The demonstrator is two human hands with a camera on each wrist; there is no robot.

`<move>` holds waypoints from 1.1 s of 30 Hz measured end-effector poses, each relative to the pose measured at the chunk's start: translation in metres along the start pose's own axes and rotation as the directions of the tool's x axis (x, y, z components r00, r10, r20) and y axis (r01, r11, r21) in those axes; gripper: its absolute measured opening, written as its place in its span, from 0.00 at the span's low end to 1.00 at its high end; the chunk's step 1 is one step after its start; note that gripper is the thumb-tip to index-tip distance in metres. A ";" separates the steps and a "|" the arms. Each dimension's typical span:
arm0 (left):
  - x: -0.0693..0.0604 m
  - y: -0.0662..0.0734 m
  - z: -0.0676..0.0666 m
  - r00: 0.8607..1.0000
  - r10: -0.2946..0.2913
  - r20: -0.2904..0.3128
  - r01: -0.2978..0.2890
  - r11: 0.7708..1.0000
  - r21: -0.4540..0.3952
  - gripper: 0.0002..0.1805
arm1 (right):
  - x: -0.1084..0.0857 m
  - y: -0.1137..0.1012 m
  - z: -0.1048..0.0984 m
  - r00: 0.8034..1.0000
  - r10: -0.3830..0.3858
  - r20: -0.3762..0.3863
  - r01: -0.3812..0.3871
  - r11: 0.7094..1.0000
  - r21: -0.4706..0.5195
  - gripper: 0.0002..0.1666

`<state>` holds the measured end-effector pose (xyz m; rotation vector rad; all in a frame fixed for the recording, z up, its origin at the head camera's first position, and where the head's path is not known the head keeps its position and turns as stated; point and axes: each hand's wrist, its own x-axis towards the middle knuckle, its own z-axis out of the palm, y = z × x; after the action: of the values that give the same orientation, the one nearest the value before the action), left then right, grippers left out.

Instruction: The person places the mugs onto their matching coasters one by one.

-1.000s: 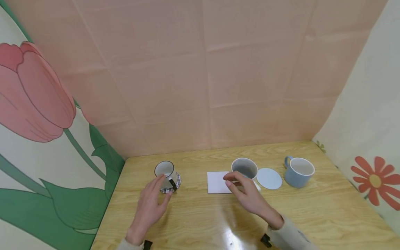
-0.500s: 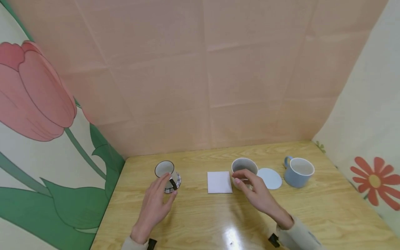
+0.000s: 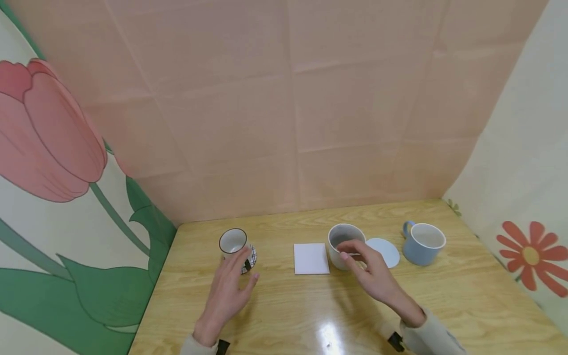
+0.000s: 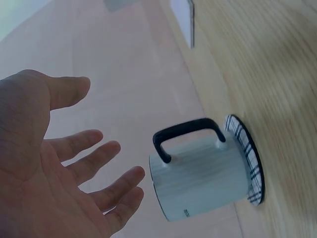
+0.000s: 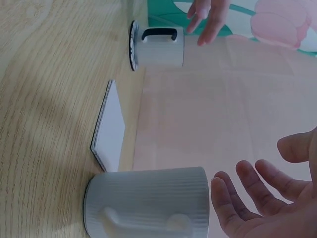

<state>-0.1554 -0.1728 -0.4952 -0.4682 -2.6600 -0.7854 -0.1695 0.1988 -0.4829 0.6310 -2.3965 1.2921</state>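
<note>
Loosely bent right hand [image 3: 372,274] near mug [image 5: 146,198]

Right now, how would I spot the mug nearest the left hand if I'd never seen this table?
On the wooden table, look toward the left side, by the person's left hand. A pale mug stands there upright on a round plaid coaster. Unlike the middle mug and the blue mug, it has a black handle.

Pink tulip [image 3: 57,130] beside peach backdrop [image 3: 293,108]
</note>
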 end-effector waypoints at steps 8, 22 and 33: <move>0.003 0.008 0.011 0.999 0.019 0.030 -0.019 1.000 -0.016 0.36 | -0.005 0.006 -0.012 0.999 0.016 -0.041 -0.017 1.000 -0.014 0.12; 0.005 0.009 0.028 0.997 0.003 0.078 0.001 0.998 -0.055 0.36 | -0.011 0.015 -0.022 0.995 0.040 -0.096 -0.038 0.999 0.017 0.10; 0.011 0.022 0.029 0.995 0.053 0.083 -0.049 0.997 -0.051 0.38 | -0.017 0.024 -0.032 0.990 0.076 -0.116 -0.077 0.997 -0.003 0.11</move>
<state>-0.1629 -0.1366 -0.5043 -0.5927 -2.6993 -0.8351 -0.1647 0.2411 -0.4911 0.4530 -2.3498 1.3126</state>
